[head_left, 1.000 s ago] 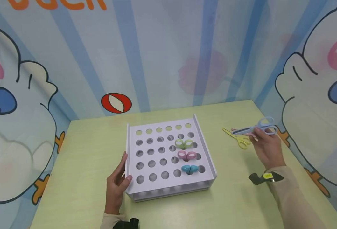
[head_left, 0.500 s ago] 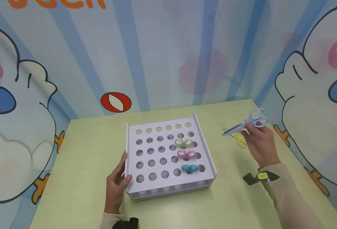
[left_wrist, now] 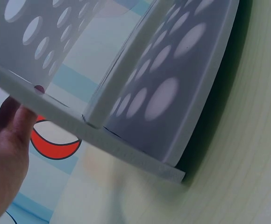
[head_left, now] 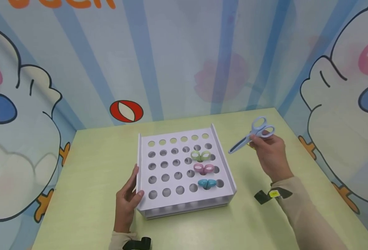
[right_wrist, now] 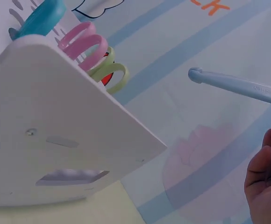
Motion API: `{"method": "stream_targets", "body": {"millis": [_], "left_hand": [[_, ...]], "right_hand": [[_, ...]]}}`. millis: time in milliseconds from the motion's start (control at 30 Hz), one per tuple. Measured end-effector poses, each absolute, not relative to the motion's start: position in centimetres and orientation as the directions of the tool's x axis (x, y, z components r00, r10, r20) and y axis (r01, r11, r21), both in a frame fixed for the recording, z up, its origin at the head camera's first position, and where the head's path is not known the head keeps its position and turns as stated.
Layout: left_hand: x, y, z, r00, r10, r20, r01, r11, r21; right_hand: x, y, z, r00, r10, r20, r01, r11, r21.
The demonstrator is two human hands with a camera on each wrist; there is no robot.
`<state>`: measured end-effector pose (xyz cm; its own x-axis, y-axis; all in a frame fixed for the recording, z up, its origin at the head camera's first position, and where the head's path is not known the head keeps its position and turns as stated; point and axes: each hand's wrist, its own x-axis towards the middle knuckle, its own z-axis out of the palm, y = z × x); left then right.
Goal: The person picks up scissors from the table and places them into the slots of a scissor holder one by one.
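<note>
My left hand [head_left: 125, 205] grips the left side wall of a white rack [head_left: 171, 205] with rows of round holes, its thumb over the edge. To the right of the rack, my right hand [head_left: 271, 156] holds light-blue scissors [head_left: 253, 133] above the table, blades pointing left and down. Green-handled scissors [head_left: 195, 156], pink-handled scissors [head_left: 199, 168] and teal-handled scissors [head_left: 203, 183] stand in holes on the rack's right side, handles up. In the right wrist view, the tip of the light-blue scissors [right_wrist: 233, 84] is apart from the rack.
The pale yellow-green table [head_left: 87, 180] meets a striped cartoon backdrop [head_left: 184, 62] at the back and both sides. A bit of yellow scissors [head_left: 250, 146] shows behind my right hand, mostly hidden by it.
My right hand has moved left toward the rack with the light-blue scissors, whose blades now tilt further down. It now covers most of the scissors on the table. My left hand stays put.
</note>
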<state>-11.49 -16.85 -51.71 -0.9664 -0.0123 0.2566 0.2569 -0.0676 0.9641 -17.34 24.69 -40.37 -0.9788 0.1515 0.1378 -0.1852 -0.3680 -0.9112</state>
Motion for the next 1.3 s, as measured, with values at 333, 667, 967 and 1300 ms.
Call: {"method": "stream_targets", "body": {"millis": [333,667,967,1300], "left_hand": [[-11.5,-16.8,-51.8,-0.968,-0.017,0.251,0.251,-0.06,0.966],[-11.5,-16.9,-52.2,-0.967,-0.021,0.255,0.256,-0.049,0.965],[-11.7,-16.8,-52.0,-0.964,-0.012,0.266,0.266,-0.066,0.962],[-11.7,-16.8,-52.1,-0.963,-0.014,0.268,0.269,-0.081,0.96]], "right_hand": [[-15.8,20.2,-39.2,-0.983,0.089,0.162,-0.164,-0.018,-0.986],[-14.4,15.0,-39.7,-0.978,-0.105,0.182,-0.199,0.188,-0.962],[-13.4,11.6,-40.8,-0.925,-0.231,0.302,-0.357,0.252,-0.9],[-13.2,9.7,-42.3,-0.88,-0.314,0.355,-0.472,0.502,-0.725]]}}
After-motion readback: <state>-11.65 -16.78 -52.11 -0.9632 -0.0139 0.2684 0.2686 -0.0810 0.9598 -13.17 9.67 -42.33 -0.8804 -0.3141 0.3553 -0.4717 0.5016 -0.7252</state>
